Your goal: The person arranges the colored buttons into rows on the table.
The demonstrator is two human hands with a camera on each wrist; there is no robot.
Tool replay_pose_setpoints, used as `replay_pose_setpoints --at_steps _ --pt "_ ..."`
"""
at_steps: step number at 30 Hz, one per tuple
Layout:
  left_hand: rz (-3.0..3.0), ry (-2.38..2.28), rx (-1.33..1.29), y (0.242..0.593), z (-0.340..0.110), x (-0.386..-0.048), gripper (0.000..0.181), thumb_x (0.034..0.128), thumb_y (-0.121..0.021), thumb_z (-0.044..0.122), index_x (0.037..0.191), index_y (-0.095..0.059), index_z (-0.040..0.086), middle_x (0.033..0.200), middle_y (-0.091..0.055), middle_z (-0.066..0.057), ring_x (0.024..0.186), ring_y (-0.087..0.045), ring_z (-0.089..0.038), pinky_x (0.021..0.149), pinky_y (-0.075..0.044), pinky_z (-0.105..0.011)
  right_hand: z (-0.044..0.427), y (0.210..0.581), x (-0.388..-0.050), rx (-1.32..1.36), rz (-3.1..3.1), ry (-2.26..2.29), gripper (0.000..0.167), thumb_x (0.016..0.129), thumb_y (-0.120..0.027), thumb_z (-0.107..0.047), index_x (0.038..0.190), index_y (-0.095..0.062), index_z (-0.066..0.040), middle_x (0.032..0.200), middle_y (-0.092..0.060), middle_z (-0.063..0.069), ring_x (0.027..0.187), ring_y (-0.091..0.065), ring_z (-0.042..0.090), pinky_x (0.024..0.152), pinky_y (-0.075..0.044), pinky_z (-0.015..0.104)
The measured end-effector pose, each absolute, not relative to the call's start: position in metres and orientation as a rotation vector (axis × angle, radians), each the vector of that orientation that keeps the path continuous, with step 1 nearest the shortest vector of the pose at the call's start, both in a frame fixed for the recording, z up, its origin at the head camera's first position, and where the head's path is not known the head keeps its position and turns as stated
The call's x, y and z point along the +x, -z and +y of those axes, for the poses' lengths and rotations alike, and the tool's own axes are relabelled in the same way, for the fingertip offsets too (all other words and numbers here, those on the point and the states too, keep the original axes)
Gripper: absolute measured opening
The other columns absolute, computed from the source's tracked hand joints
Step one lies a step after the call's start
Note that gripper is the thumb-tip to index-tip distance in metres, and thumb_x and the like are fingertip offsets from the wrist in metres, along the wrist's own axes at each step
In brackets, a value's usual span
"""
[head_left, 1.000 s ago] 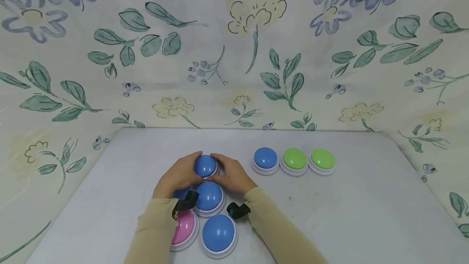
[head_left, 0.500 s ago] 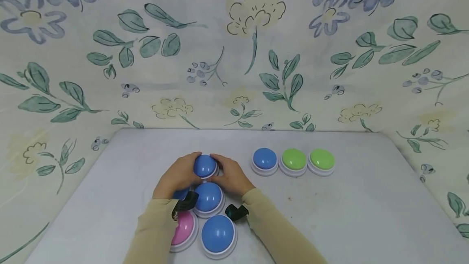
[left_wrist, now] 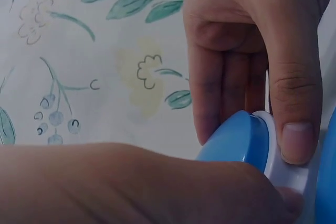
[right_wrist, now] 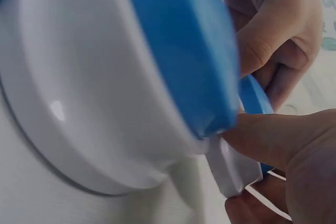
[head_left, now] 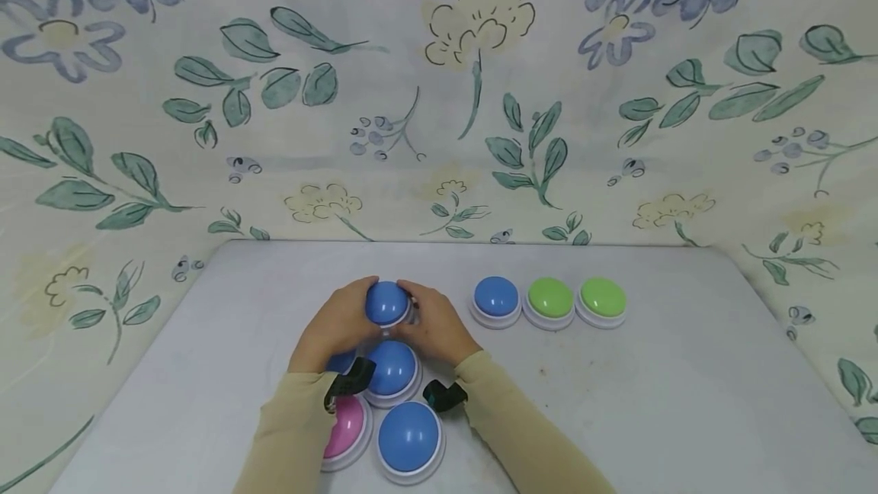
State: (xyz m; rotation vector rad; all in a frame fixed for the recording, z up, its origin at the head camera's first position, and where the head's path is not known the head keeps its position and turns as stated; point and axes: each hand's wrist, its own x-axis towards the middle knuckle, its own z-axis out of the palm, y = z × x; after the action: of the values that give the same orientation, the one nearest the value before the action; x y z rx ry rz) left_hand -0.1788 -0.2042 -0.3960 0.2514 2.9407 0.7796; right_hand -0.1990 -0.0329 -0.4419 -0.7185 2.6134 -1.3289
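A blue-domed push button [head_left: 386, 301] with a white base is between my two hands. My left hand [head_left: 338, 324] grips its left side, and my right hand [head_left: 437, 328] grips its right side. In the left wrist view the right thumb [left_wrist: 298, 140] presses the white base, while the left hand [left_wrist: 157, 182] crosses from below. Nearer me stands a second blue button [head_left: 392, 367], large in the right wrist view [right_wrist: 178, 51]. Another blue button [head_left: 340, 361] is mostly hidden by my left wrist. Whether the held button touches the table cannot be told.
A pink button [head_left: 345, 427], partly behind my left sleeve, and a blue button [head_left: 409, 437] sit nearest me. Farther right stand a blue button [head_left: 497, 296] and two green buttons [head_left: 551, 298] in a row. Patterned cloth [head_left: 411, 120] rises behind the white table [head_left: 672, 372].
Both hands have shifted slightly away from me with the held blue button, and its gap to the button in front has widened. The other buttons stay where they were.
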Motion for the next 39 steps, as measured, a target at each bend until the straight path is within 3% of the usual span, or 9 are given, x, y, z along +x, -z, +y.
replay_pose_setpoints --at_steps 11,39 --pt "2.943 -0.869 0.237 0.398 -0.198 -0.180 0.080 0.0761 -0.083 0.008 0.142 -0.043 -0.014 0.136 -0.053 -0.035 0.123 -0.054 -0.051 0.103 -0.045 -0.063 -0.027 0.432 -0.199 -0.766 2.732 1.199 0.070 0.087 -0.077 -0.011 0.148 -0.045 0.001 0.147 -0.053 0.016 0.135 -0.051 0.030 0.113 -0.041 0.039" --pt "3.018 -0.982 0.251 0.399 -0.179 -0.180 0.075 0.0760 -0.082 0.002 0.141 -0.046 -0.012 0.138 -0.054 -0.031 0.126 -0.053 -0.048 0.107 -0.042 -0.060 -0.012 0.419 -0.201 -0.694 2.771 1.174 0.072 0.086 -0.078 -0.009 0.148 -0.043 0.003 0.148 -0.050 0.020 0.136 -0.049 0.033 0.113 -0.040 0.043"
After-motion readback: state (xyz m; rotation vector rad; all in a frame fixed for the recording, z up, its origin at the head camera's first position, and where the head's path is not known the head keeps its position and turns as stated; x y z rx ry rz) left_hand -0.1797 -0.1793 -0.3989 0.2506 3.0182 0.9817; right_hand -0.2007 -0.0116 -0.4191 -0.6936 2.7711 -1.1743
